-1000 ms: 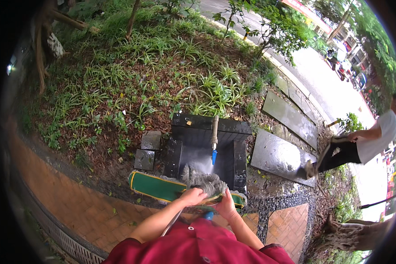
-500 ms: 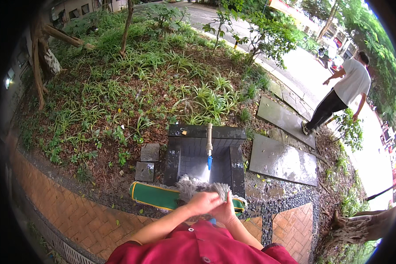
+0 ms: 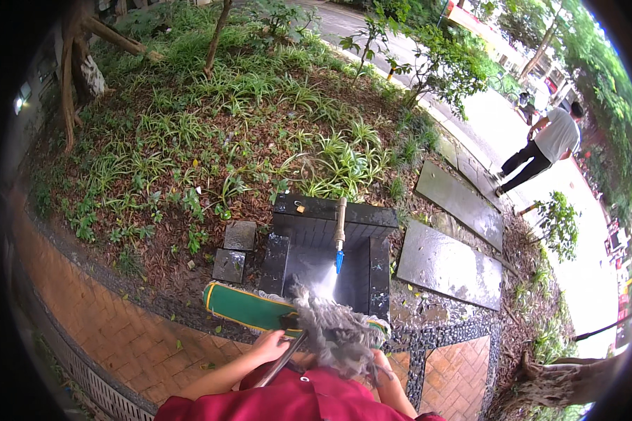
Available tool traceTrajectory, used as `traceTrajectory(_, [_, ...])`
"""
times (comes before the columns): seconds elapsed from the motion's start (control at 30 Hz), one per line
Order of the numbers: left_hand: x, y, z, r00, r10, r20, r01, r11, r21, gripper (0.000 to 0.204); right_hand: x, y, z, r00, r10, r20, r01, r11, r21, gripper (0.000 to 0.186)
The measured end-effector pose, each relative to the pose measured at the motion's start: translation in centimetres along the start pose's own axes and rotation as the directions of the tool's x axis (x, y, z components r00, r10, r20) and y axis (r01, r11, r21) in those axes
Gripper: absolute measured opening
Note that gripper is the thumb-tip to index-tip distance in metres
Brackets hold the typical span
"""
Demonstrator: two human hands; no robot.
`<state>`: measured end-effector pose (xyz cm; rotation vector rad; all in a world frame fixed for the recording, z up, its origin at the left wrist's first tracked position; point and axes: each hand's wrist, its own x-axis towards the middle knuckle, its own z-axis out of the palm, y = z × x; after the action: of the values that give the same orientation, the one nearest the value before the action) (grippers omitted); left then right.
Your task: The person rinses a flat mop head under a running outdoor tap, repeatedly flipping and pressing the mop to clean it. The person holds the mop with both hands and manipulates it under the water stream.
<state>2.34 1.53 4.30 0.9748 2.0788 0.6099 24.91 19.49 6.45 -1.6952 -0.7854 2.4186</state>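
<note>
A long green mop head with a yellow border and pale fringe lies across the front of a dark tiled wash basin. Wet grey mop strands hang in a loose bundle over its right half, under the spray from a blue-tipped tap. My left hand is closed at a metal mop handle, which slants down toward my red shirt. Beside the bundle's lower right edge is my right hand; strands cover its fingers, so its grip is hidden.
A small padlock sits on the basin's back ledge. Wet stone slabs lie to the right, two small blocks to the left. Planting grows behind. A person in a white shirt stands far right.
My hands have moved apart from the strands they were working together. The left is now at the handle, the right lower down. The strands hang looser, and the person has moved farther off.
</note>
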Motion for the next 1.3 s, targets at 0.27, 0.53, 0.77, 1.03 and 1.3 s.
traceTrajectory(0.27, [0.4, -3.3, 6.4, 0.797, -0.078, 0.599, 0.603, 0.031, -0.797, 0.022, 4.7, -5.3, -1.5, 0.983, -0.177, -0.052, 0.16, 0.958, -0.24, 0.019])
traceTrajectory(0.53, [6.4, -4.6, 9.0, 0.767, 0.028, 0.641, 0.634, -0.191, -0.75, 0.02, 3.8, -8.6, 5.3, 0.974, -0.222, -0.055, 0.218, 0.974, -0.062, 0.019])
traceTrajectory(0.77, [7.2, -4.6, 10.5, 0.712, -0.002, 0.702, 0.68, -0.249, -0.69, 0.02, 11.3, -8.7, 1.0, 0.989, -0.114, -0.089, 0.13, 0.972, 0.198, 0.031])
traceTrajectory(1.03, [2.9, -0.8, 5.8, 0.591, 0.074, 0.804, 0.777, -0.323, -0.541, 0.023, 12.5, -11.8, -2.1, 0.978, -0.133, -0.16, 0.142, 0.989, 0.044, 0.024])
traceTrajectory(1.3, [0.0, -3.6, 3.8, 0.591, 0.129, 0.796, 0.748, -0.456, -0.482, 0.026, 10.3, 0.6, 10.4, 0.985, -0.075, -0.153, 0.042, 0.977, -0.211, 0.026])
